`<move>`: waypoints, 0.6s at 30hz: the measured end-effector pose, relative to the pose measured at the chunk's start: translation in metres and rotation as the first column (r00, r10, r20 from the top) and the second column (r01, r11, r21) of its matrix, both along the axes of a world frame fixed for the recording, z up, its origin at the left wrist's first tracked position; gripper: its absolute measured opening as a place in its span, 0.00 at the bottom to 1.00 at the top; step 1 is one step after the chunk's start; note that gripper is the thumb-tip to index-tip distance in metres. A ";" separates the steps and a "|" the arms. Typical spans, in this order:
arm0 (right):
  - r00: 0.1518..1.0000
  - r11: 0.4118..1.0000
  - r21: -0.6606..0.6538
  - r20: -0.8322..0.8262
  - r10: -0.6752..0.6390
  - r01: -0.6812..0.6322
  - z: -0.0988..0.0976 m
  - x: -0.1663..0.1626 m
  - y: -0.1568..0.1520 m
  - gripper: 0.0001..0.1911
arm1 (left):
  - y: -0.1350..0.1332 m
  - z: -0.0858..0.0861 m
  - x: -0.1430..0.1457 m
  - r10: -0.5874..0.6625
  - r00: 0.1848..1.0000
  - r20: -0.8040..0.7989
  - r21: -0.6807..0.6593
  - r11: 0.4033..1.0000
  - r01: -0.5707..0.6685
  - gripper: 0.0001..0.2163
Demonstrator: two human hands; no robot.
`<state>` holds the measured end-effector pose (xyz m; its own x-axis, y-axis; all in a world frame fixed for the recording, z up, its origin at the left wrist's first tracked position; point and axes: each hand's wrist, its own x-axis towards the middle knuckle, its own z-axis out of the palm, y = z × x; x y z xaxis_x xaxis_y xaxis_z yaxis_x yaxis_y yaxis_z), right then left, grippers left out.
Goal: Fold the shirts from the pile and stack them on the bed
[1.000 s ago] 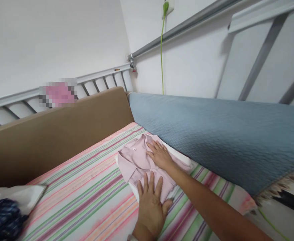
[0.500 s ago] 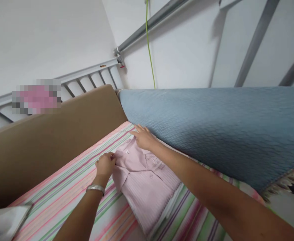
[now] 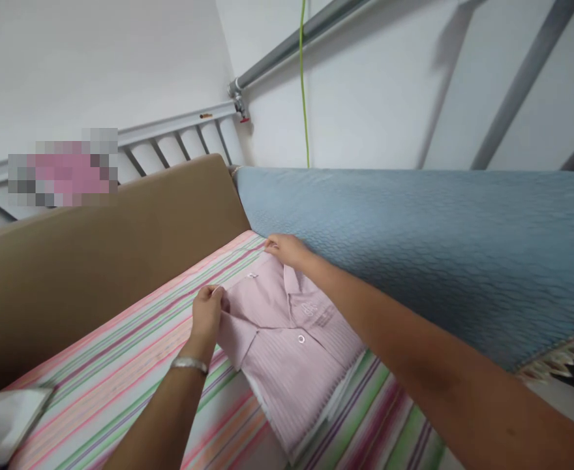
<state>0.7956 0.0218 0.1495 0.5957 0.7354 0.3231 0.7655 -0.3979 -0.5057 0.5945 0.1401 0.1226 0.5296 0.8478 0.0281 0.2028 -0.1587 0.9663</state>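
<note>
A folded pale pink collared shirt (image 3: 291,346) lies on the striped bed sheet (image 3: 135,365), on top of something white that shows at its lower edge. My left hand (image 3: 207,313), with a silver bracelet on the wrist, is closed in a pinch on the shirt's left collar corner. My right hand (image 3: 287,249) is closed on the shirt's far top edge, close against the blue quilted cover (image 3: 414,248).
A brown headboard (image 3: 96,254) runs along the far left. A blue quilted cover rises to the right with a fringe at its lower end. A white cloth (image 3: 3,424) lies at the lower left. Metal rails and a green cable (image 3: 304,85) line the wall.
A second ago both hands lay flat on the shirt. They moved to its top corners and closed on them; the shirt now lies a little flatter and nearer the headboard.
</note>
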 end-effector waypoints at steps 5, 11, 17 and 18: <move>0.987 0.987 0.034 0.036 -0.158 0.157 -0.022 -0.011 -0.008 0.27 | 0.000 -0.015 -0.001 0.159 0.985 -0.060 0.090 0.984 -0.153 0.26; 0.994 0.994 -0.078 0.087 -0.072 0.078 -0.057 -0.019 -0.052 0.28 | -0.039 -0.055 -0.052 0.055 0.982 -0.180 0.624 0.778 0.071 0.29; 0.986 0.984 -0.177 0.159 0.039 -0.010 -0.077 -0.032 -0.023 0.31 | -0.071 -0.045 -0.004 0.016 0.884 -0.466 0.598 0.743 0.302 0.32; 0.989 0.979 -0.204 0.145 0.039 -0.009 -0.082 -0.032 -0.018 0.31 | -0.070 -0.046 0.006 0.006 0.875 -0.484 0.575 0.756 0.313 0.32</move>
